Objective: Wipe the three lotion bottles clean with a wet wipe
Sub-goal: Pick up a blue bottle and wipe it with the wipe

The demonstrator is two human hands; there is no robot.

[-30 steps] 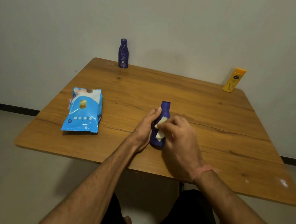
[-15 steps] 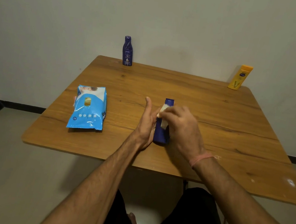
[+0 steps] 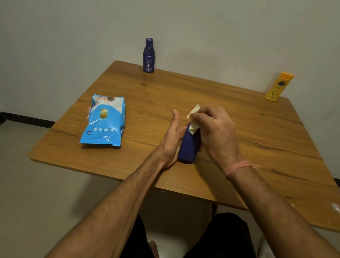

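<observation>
Right hand (image 3: 214, 130) with wipe (image 3: 193, 119) atop blue bottle (image 3: 188, 147)

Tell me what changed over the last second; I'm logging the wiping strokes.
The right hand, pinching the white wet wipe, slid from the blue lotion bottle's middle up over its top. The left hand opened, its fingers now straight against the bottle. Everything else stayed.

left hand (image 3: 172, 137) flat and upright with thumb up, right hand (image 3: 214, 130) curled over, fingers pinching, both bare forearms stretched forward
</observation>
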